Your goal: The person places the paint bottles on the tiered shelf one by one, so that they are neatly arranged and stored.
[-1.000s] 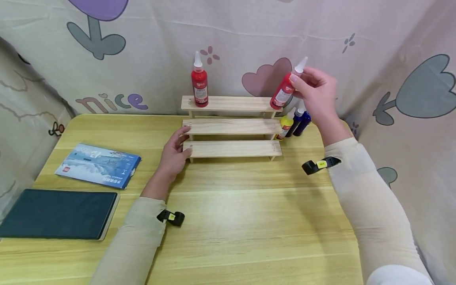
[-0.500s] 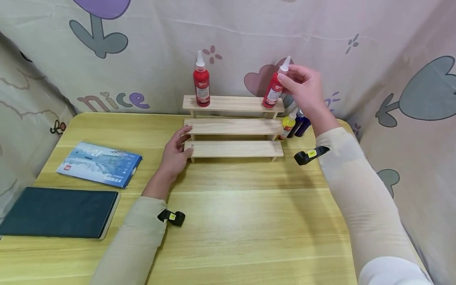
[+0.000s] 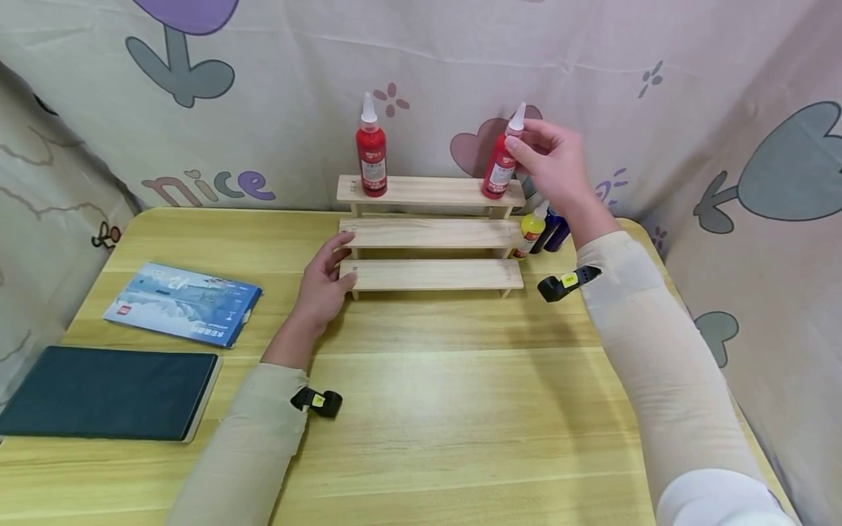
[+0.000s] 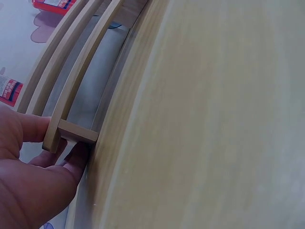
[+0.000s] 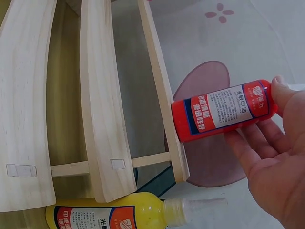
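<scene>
My right hand (image 3: 554,164) pinches a red ink bottle (image 3: 499,166) by its upper part, beneath the white pointed cap. The bottle leans slightly, its base at the right end of the top tier of a wooden three-tier display rack (image 3: 430,234). In the right wrist view, the base of this red bottle (image 5: 221,109) meets the board's edge. A second red ink bottle (image 3: 372,162) stands upright at the left of the top tier. My left hand (image 3: 322,285) grips the rack's left end; in the left wrist view, thumb and fingers (image 4: 76,160) curl round a lower board and its support.
A yellow bottle (image 3: 530,232) and dark blue bottles (image 3: 558,232) stand on the table (image 3: 434,409) beside the rack's right end. A blue-and-white box (image 3: 184,303) and a dark green book-like item (image 3: 108,394) lie at left. A patterned curtain (image 3: 296,88) hangs behind.
My right hand has moved left with the red bottle, which has become more upright at the top tier's right end. The left hand keeps its grip on the rack.
</scene>
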`<state>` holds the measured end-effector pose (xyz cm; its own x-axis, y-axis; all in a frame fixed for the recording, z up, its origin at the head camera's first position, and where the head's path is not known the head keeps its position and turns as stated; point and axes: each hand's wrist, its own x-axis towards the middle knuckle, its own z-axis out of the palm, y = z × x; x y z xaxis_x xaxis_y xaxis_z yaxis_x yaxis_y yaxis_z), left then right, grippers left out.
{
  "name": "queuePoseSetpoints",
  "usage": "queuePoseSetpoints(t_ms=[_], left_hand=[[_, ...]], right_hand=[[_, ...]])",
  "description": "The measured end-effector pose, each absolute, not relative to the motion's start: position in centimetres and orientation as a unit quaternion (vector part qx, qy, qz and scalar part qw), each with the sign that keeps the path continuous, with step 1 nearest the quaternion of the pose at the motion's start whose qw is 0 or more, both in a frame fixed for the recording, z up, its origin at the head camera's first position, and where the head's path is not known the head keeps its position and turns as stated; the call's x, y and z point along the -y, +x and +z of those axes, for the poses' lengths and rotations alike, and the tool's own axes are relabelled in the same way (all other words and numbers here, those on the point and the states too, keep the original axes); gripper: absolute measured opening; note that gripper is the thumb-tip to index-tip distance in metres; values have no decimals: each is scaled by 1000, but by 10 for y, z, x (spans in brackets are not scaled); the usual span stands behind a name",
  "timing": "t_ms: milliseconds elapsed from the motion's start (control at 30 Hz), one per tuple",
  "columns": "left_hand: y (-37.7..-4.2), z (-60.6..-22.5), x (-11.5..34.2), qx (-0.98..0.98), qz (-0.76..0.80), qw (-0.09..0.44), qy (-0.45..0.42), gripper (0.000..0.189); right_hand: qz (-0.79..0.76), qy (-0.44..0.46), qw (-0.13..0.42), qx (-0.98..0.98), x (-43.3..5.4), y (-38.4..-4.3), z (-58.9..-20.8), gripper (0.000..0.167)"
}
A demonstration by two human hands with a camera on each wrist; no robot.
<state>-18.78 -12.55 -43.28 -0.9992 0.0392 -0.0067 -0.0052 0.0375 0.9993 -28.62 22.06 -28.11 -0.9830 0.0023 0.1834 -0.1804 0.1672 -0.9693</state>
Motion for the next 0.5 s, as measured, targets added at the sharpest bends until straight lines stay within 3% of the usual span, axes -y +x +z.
queuePoseSetpoints(t_ms=[233, 500], left_hand=[[-187, -434, 126, -720, 694, 18, 12, 68], [-189, -434, 125, -722, 691, 10, 14, 67]], right_hand=[[645, 52, 78, 759, -222, -282, -282, 40], [606, 42, 137, 782, -241, -257, -283, 38]])
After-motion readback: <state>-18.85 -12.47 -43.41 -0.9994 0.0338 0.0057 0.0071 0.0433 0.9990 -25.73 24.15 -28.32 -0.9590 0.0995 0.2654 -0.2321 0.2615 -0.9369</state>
